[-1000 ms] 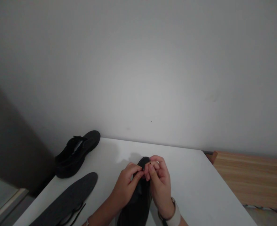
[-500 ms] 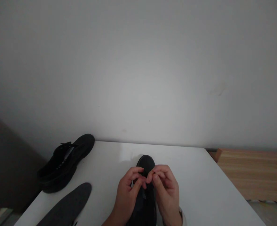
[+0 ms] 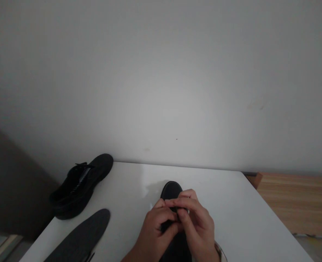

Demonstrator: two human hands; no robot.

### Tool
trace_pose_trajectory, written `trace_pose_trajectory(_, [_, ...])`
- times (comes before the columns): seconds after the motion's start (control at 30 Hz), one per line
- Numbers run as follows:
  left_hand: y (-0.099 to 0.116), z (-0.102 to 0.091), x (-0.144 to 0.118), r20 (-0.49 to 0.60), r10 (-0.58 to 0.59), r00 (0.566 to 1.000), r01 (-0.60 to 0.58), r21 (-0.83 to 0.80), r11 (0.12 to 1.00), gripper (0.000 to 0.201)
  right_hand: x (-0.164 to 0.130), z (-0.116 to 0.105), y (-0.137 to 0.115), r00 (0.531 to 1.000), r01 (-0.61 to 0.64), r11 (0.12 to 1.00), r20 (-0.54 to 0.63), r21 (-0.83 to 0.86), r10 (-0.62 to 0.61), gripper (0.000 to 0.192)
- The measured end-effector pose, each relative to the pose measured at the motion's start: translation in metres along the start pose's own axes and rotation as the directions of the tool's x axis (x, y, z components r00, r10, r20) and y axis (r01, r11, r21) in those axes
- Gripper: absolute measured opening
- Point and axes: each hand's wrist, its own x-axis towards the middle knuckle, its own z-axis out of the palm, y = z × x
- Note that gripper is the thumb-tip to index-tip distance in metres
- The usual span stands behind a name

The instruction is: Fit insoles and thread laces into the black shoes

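Observation:
A black shoe (image 3: pixel 172 190) lies on the white table in front of me, its toe pointing to the wall. Over its upper, my left hand (image 3: pixel 157 227) and my right hand (image 3: pixel 199 222) meet with fingertips close together. Both hands are closed in a pinch. Something thin and dark shows between the fingers, too small to name. My fingers hide the middle of this shoe, and its heel end is cut off by the lower frame edge.
Another black shoe (image 3: pixel 80 187) with a bow on top stands at the table's back left. A dark grey insole (image 3: pixel 81 236) lies nearer, with a thin black cord end (image 3: pixel 90 257) beside it. A wall rises behind the white table (image 3: pixel 248 218); wooden furniture (image 3: pixel 294 202) stands right.
My hands have come closer together over the shoe, the right fingers now reaching across above the left ones. The view has shifted slightly.

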Motion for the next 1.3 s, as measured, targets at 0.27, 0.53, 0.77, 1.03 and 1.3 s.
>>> trace_pose_trajectory(0.27, [-0.002, -0.01, 0.001, 0.012, -0.084, 0.996, 0.085, -0.158, 0.984, 0.02, -0.004, -0.035, 0.014, 0.958, -0.199, 0.972, 0.183, -0.121, 0.219, 0.02])
trace_pose_trajectory(0.53, [-0.008, -0.009, -0.001, 0.004, -0.084, 0.996, 0.084, -0.143, 0.986, 0.007, -0.014, -0.04, 0.012, 0.963, -0.06, 0.98, 0.248, -0.19, 0.107, 0.012])
trace_pose_trajectory(0.77, [-0.013, -0.015, -0.002, 0.058, -0.054, 0.997, 0.067, -0.244, 0.967, 0.009, -0.013, -0.032, -0.002, 0.956, 0.053, 0.995, 0.293, -0.088, -0.025, 0.008])
trace_pose_trajectory(1.03, [-0.007, -0.013, -0.002, 0.082, -0.062, 0.995, 0.084, -0.299, 0.951, 0.015, -0.01, -0.032, -0.006, 0.933, 0.048, 0.997, 0.36, -0.057, -0.025, 0.019])
trace_pose_trajectory(1.3, [-0.021, -0.008, -0.003, 0.026, -0.145, 0.989, 0.146, -0.321, 0.936, 0.015, -0.017, -0.027, 0.003, 0.936, 0.103, 0.987, 0.347, -0.125, -0.054, 0.013])
